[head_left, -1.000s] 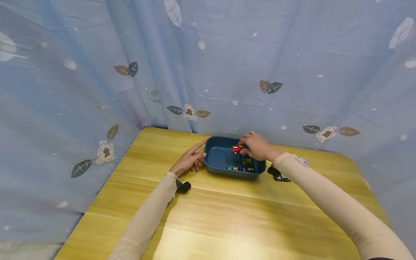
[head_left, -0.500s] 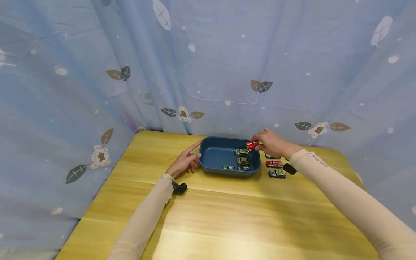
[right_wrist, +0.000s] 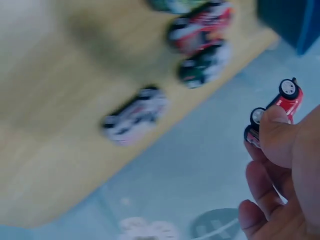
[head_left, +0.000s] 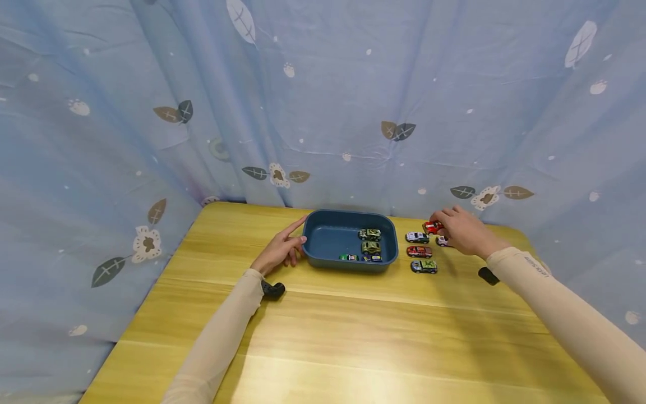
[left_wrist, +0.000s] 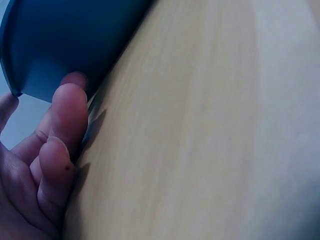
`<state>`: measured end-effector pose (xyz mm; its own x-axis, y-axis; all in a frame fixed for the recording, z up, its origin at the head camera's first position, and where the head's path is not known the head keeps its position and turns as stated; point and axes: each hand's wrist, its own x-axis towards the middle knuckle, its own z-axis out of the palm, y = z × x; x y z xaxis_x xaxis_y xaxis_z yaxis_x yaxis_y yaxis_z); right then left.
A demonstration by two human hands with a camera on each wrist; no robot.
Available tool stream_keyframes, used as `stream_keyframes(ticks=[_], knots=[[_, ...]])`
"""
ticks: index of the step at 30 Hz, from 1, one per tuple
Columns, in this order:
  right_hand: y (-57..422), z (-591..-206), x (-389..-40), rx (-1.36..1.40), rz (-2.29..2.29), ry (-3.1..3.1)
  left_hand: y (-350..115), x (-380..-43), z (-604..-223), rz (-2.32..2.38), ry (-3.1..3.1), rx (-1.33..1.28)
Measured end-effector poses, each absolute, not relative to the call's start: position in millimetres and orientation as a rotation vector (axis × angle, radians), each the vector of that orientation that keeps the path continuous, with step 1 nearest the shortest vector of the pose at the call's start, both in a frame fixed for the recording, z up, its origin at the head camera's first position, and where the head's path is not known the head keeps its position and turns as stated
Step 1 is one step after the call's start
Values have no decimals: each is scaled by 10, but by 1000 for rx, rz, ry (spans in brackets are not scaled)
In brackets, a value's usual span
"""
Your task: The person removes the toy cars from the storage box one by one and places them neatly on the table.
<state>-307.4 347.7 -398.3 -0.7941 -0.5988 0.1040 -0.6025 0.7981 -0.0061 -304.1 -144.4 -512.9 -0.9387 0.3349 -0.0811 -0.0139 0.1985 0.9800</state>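
My right hand [head_left: 466, 233] pinches a red toy car [head_left: 432, 226] between thumb and fingers, above the table's back right. In the right wrist view the red toy car [right_wrist: 289, 104] shows its wheels, held off the table. My left hand [head_left: 279, 248] touches the left end of a dark blue bin [head_left: 348, 268], index finger stretched along the rim. In the left wrist view its fingertips meet the bin's outer wall [left_wrist: 55, 55]. Inside the bin lie a camouflage toy car [head_left: 369, 234], an olive one, a small green one [head_left: 349, 257] and a small blue one.
Right of the bin, a white toy car [head_left: 417, 237], a red-orange toy car [head_left: 419, 251] and a green-and-blue toy car [head_left: 424, 266] form a column. Another whitish toy car [head_left: 443, 241] sits beside them, partly behind my right hand. A patterned blue curtain [head_left: 323, 112] hangs behind the wooden table [head_left: 323, 331].
My right hand has carried the red toy car out of the bin and rightward, past the column of cars on the table. My left hand has stayed at the bin's left end.
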Motion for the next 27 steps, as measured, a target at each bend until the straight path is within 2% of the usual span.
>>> stream_keyframes(ticks=[12,27], knots=[[3883,-4312,-2906,897,-1,-2845,-1456,-3041,-5113,1802,2182,304],[4066,-4728,-2851,787,33,-2881,-1451,-3058,-5132,1801,2192,296]])
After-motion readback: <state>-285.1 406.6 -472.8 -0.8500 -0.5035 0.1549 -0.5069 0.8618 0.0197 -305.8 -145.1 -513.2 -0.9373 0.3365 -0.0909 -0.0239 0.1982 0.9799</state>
